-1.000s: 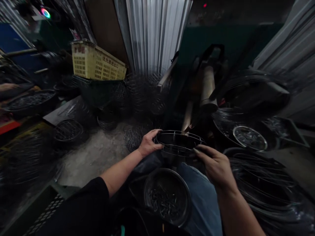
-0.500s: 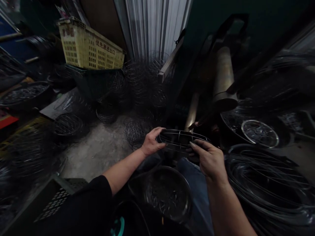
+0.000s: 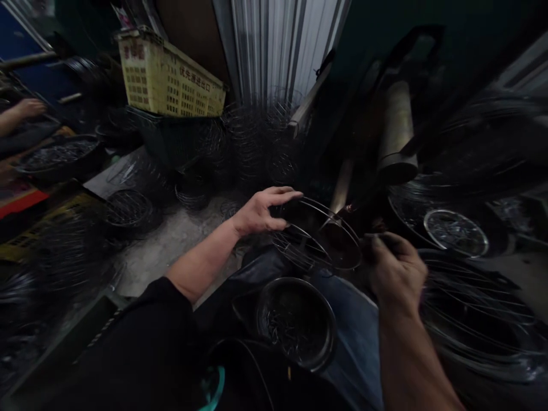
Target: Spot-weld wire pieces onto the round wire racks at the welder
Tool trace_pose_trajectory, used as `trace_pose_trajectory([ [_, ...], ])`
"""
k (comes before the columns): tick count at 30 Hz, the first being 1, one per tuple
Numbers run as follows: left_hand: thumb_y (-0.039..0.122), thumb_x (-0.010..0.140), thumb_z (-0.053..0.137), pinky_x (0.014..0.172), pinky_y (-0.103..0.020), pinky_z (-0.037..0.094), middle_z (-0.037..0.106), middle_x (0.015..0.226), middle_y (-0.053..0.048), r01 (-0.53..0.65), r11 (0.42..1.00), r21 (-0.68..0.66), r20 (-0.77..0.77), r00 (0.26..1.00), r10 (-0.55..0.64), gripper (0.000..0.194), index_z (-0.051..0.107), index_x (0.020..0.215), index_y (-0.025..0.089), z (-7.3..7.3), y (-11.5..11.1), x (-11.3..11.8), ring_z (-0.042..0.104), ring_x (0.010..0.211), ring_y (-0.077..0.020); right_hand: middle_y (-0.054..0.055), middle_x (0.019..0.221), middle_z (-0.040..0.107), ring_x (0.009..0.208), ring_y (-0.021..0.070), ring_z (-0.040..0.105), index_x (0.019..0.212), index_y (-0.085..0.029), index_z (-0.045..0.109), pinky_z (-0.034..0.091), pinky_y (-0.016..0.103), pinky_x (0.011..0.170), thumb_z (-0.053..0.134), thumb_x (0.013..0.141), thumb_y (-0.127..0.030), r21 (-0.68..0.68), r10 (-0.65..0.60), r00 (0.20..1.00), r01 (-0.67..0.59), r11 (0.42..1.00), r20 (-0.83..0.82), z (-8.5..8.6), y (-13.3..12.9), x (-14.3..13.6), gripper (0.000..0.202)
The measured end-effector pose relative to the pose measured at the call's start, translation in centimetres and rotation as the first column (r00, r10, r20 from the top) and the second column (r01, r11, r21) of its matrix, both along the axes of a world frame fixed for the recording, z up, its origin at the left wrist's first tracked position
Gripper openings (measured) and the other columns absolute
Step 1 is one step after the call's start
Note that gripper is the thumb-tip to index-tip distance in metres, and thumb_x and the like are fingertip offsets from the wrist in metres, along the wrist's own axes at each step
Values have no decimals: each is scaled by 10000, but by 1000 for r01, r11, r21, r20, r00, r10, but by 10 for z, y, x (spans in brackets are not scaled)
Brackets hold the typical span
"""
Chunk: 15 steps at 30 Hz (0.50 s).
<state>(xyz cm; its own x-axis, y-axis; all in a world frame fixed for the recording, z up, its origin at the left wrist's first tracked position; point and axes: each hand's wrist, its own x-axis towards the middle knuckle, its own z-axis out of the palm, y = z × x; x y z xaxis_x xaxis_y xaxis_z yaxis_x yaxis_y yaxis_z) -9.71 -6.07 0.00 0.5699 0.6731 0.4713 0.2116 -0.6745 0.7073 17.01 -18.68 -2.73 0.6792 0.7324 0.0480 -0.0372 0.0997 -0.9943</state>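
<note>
A round frame of thin metal wire (image 3: 342,222), with two hoops, tilts in front of me. My left hand (image 3: 261,212) is closed on its left side, fingers over the upper hoop and thumb on the lower. My right hand (image 3: 398,268) is off to the right, apart from the frame. Its fingers are curled together, and whatever they may hold is too dark to make out. Under the frame, by my jeans, sits a round metal bowl (image 3: 319,308) with small metal pieces inside. Just beyond the frame is a metal rod (image 3: 342,187) of the dark machine.
A thick metal cylinder (image 3: 396,134) juts out at the right. Wire coils (image 3: 479,337) lie beside my right arm. A yellow crate (image 3: 171,80) stands at the back left, near stacked wire frames (image 3: 246,142). Another person's hand (image 3: 32,107) shows at the far left.
My right hand has left the wire frame and moved right, its fingers now curled. My left hand has raised and tilted the frame. A co-worker's hand has come into view at left.
</note>
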Motion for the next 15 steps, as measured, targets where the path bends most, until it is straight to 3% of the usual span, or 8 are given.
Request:
trace_pose_trajectory([
  [2, 158, 668, 791, 1138, -473, 419, 629, 1381, -77, 63, 998, -2, -69, 996, -63, 669, 676, 1322, 242, 17, 9, 6, 574, 1305, -291, -9, 740, 698, 571, 137, 647, 890, -190, 654, 538, 258, 541, 889, 562, -480, 6, 94, 977, -94, 996, -190, -14, 7, -10, 497],
  [4, 120, 657, 776, 1133, -460, 427, 647, 1356, -78, 98, 995, -29, -130, 986, -100, 649, 696, 1292, 228, 21, 17, 18, 590, 1286, -287, -28, 677, 676, 468, 113, 585, 876, -191, 613, 481, 232, 451, 896, 558, -479, 1, 109, 946, -114, 993, -305, -29, 12, -18, 513],
  [10, 79, 595, 802, 1110, -448, 457, 659, 1348, -134, 119, 991, -53, -188, 974, -127, 698, 697, 1281, 148, -5, 31, 68, 611, 1266, -319, -80, 534, 583, 370, 59, 453, 765, -190, 575, 349, 166, 352, 923, 453, -462, 16, -22, 927, 30, 999, -375, -59, 17, 2, 541],
  [15, 221, 619, 880, 1163, -452, 405, 609, 1429, -121, 154, 987, 43, -66, 986, -151, 851, 583, 1416, 189, -11, 32, 95, 546, 1355, -314, -82, 534, 583, 401, 48, 489, 742, -166, 595, 391, 145, 374, 924, 398, -365, -10, -69, 884, 73, 997, -462, -78, 17, 25, 516],
])
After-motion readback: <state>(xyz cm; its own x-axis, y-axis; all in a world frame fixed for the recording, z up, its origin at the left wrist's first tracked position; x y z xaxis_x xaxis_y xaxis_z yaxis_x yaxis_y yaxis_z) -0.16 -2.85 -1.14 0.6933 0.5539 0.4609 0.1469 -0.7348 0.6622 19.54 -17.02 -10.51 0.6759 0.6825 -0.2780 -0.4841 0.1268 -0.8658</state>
